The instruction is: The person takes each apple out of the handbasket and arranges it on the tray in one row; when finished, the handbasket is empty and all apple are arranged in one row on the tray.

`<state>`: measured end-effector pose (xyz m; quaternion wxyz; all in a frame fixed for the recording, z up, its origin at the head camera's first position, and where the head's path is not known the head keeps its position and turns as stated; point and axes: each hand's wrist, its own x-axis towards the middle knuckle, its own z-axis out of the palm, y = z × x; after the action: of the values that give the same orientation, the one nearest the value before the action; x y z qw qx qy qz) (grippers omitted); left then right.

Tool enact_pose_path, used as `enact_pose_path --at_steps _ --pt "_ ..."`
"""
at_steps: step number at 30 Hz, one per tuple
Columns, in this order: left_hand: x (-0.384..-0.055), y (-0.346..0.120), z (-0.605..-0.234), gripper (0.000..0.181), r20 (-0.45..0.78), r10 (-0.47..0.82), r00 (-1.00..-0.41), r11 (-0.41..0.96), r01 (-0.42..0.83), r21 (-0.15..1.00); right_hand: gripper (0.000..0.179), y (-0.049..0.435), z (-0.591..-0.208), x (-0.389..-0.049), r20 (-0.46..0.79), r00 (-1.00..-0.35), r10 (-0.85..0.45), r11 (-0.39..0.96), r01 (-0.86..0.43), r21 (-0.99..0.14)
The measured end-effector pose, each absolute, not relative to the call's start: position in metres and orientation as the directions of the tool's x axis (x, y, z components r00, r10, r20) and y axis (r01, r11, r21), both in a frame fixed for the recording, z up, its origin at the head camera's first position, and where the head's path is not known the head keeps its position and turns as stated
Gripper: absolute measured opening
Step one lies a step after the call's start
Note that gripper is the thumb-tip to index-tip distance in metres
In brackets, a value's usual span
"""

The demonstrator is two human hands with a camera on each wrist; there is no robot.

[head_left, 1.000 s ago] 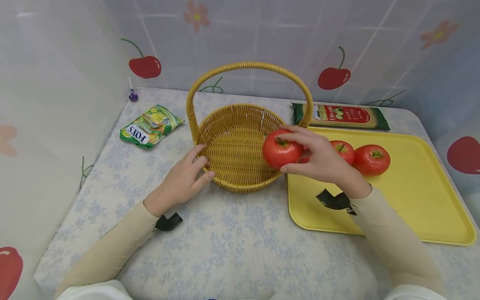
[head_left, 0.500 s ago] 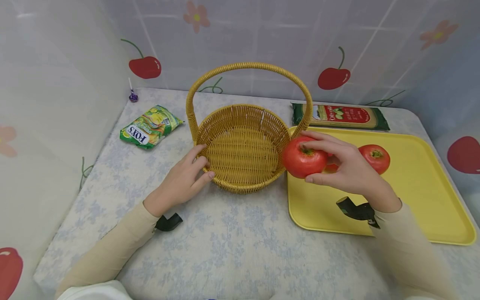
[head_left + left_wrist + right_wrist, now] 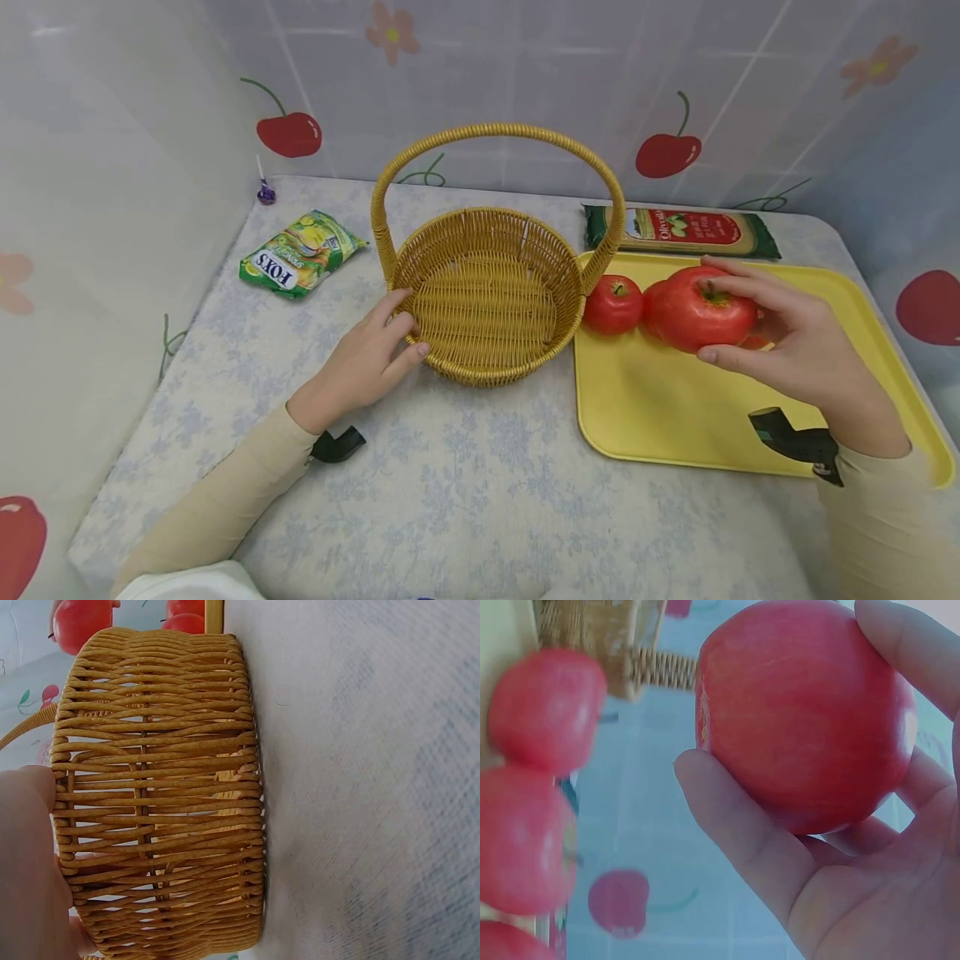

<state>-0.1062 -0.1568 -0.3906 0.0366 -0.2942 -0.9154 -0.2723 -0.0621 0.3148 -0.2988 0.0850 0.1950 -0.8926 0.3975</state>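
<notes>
A round wicker basket (image 3: pixel 487 367) with a tall arched handle stands on the table. My left hand (image 3: pixel 360 358) grips its near left rim, fingers curled over the edge; the left wrist view shows the woven side wall (image 3: pixel 165 802) close up beside the hand. My right hand (image 3: pixel 802 342) holds a red apple (image 3: pixel 701 312) between thumb and fingers, raised over the yellow tray (image 3: pixel 675 433). One apple (image 3: pixel 613 305) lies on the tray next to the basket, and others behind the held one are partly hidden. Three of them line up in the right wrist view, the nearest apple (image 3: pixel 551 712) by the basket.
A green Fox's candy bag (image 3: pixel 300 254) lies left of the basket, with a purple-wrapped lollipop (image 3: pixel 266 192) behind it. At the back right, a long Olivoila packet (image 3: pixel 682 232) lies along the tray's far edge. A wall printed with cherries (image 3: pixel 667 156) rises behind the table.
My right hand has carried the apple rightward, from over the basket's right rim to above the tray. The apple beside the basket has come into view. My left hand keeps its place.
</notes>
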Motion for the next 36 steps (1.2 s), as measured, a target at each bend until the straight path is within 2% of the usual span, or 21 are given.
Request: enact_pose_path --at_steps 7,15,21,30,36 --pt "-0.106 -0.157 -0.39 0.042 0.227 0.523 -0.822 0.676 0.562 0.476 0.077 0.344 -0.305 -0.058 0.351 -0.925 -0.149 0.577 -0.369 -0.728" --pt "-0.106 -0.158 -0.39 0.038 0.219 0.522 -0.824 0.68 0.557 0.477 0.071 0.374 -0.313 -0.055 0.358 -0.931 0.071 0.604 -0.245 -0.758" --pt "-0.106 -0.157 -0.39 0.038 0.218 0.522 -0.824 0.679 0.557 0.478 0.067 0.397 -0.324 -0.059 0.354 -0.911 0.213 0.562 -0.182 -0.807" --pt "-0.107 -0.157 -0.39 0.041 0.223 0.527 -0.82 0.678 0.564 0.472 0.064 0.418 -0.341 -0.066 0.304 -0.888 0.346 0.535 -0.079 -0.841" --pt "-0.107 -0.157 -0.391 0.037 0.215 0.524 -0.824 0.682 0.557 0.474 0.06 0.43 -0.351 -0.069 0.246 -0.883 0.4 0.488 -0.021 -0.873"
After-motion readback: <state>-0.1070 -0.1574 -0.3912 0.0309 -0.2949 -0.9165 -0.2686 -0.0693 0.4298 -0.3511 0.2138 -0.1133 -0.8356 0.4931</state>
